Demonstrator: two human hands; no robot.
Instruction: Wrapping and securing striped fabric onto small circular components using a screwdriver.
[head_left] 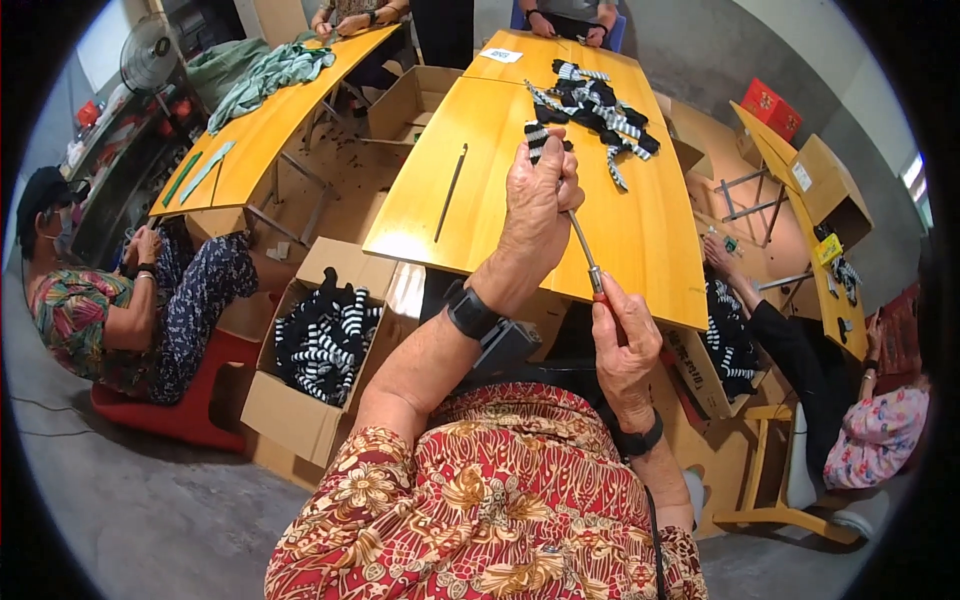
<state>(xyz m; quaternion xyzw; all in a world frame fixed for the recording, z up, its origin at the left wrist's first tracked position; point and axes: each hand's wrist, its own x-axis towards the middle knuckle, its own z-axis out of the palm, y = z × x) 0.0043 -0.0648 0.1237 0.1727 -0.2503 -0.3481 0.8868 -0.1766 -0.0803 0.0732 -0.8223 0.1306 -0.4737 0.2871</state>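
My left hand (540, 195) is raised over the near part of the yellow table, its fingers closed round a black-and-white striped fabric piece (536, 142). Part of the cloth sticks out above the fist; the rest is hidden inside it. In my right hand (626, 345), lower and to the right, is the red handle of a thin metal rod tool (582, 243). Its shaft slants up to the left and runs into my left fist, where its tip is hidden. Farther along the table lies a pile of striped and black fabric pieces (600, 108).
A dark thin rod (452, 192) lies on the yellow table (410, 215). Cartons of striped fabric stand at left (290, 415) and right (705, 385) below it. Co-workers sit at left (110, 310), right and the far end. Green cloth (265, 85) covers the left table.
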